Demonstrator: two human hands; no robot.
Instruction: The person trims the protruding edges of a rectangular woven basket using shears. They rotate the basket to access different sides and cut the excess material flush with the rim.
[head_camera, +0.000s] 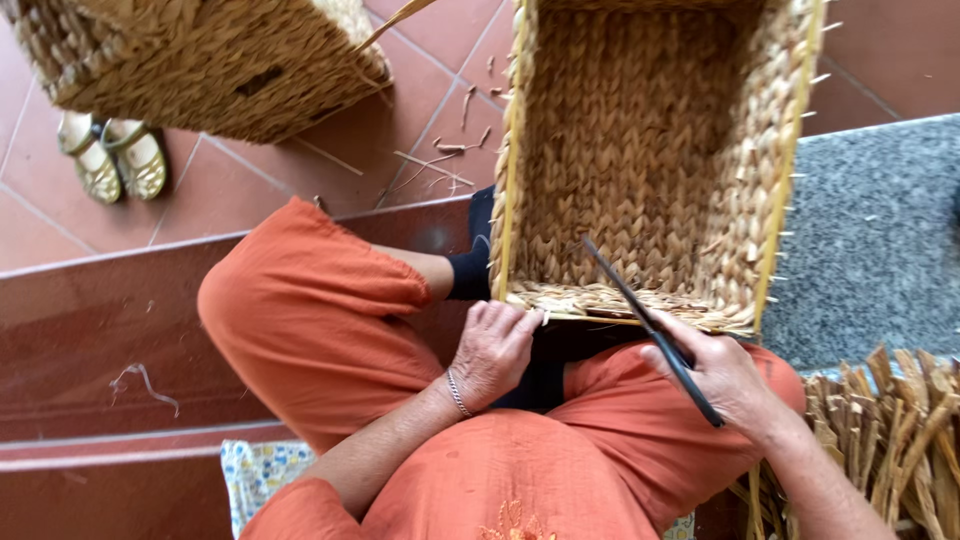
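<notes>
I see my left hand (492, 350) pressing its fingertips on the near rim of the rectangular straw-coloured woven basket (640, 170), which rests against my orange-trousered knees. My right hand (725, 380) has its grip wrapped around dark, long-bladed scissors (650, 330), blades pointing into the basket. A second woven basket (200, 60) sits on the red tile floor (60, 240) beyond.

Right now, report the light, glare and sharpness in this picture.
Head view: soft, even daylight with no hard shadows; a faint sheen on the red step; left hand, right hand, scissors and woven basket are sharp; the second basket is cut off at the top edge.
</notes>
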